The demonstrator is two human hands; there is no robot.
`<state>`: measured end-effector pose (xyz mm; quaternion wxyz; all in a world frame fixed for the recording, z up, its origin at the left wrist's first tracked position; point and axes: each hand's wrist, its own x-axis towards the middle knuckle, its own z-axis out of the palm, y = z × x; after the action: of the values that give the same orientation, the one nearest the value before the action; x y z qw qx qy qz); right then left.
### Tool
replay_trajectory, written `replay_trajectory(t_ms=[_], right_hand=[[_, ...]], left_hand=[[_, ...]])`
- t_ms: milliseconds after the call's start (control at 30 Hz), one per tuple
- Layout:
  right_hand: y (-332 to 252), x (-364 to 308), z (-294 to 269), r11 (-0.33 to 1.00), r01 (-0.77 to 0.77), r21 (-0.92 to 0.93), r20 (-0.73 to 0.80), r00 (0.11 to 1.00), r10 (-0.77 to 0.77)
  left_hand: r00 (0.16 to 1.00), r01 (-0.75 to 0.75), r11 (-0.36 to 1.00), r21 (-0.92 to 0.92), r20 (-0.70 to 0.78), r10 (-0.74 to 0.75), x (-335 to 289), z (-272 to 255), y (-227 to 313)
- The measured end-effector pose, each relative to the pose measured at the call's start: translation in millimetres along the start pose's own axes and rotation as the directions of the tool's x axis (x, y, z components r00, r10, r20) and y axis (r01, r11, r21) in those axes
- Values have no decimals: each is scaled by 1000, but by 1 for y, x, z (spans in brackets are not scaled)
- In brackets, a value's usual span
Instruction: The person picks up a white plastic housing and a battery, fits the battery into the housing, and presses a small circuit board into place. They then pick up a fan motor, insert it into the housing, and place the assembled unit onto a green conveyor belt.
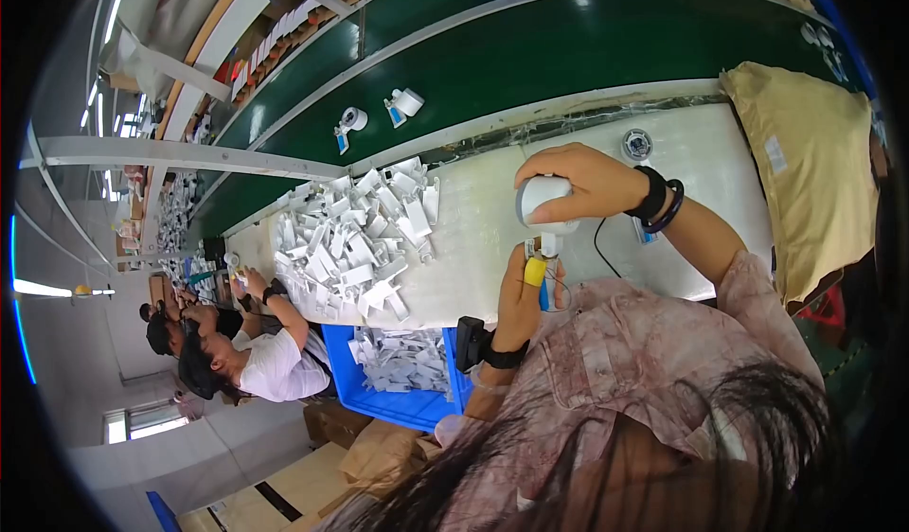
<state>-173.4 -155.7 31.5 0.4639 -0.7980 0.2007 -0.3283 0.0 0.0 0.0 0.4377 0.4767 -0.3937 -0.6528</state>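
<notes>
My right hand (592, 184) is closed around the rounded head of a white device (546, 191) with a grey rim, thumb across its front. Just below, my left hand (516, 291) is closed at the device's narrow white stem; the fingers are partly hidden. Something yellow (534, 272) and a blue piece (544, 295) show at the left hand's fingers, with a thin wire looping beside them. A black cable (606, 250) hangs down near the right hand. Beyond the right wrist, a round silver-and-dark part (636, 144) lies on the pale worktable (473, 191).
A heap of white plastic brackets (365, 234) covers the table's left part. Below it stands a blue bin (355, 390) of similar pieces. Two round-headed devices (405, 104) lie on the green conveyor (530, 54). A tan sack (805, 172) is at right. Co-workers (279, 366) sit at left.
</notes>
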Motion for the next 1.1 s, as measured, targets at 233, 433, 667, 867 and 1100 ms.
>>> replay_trajectory(t_ms=[233, 433, 667, 867, 1100], right_hand=[[-9, 12, 8, 944, -169, -284, 85, 976, 200], [-18, 16, 13, 857, -221, -466, 45, 961, 273], [-10, 16, 24, 799, -234, -555, 41, 951, 307], [-10, 17, 34, 786, -265, -559, -15, 951, 309], [-12, 19, 32, 784, -284, -552, 8, 938, 345]], left_hand=[[1000, -26, 1000, 16, 7, 25, -3, 13, -1], [999, -35, 999, -5, 24, 35, -3, 13, -4], [998, 30, 971, -237, 65, -15, 8, 15, -1], [998, -28, 999, -34, -49, 27, 23, 13, 4], [996, 18, 997, -76, -86, -24, 36, 16, 11]])
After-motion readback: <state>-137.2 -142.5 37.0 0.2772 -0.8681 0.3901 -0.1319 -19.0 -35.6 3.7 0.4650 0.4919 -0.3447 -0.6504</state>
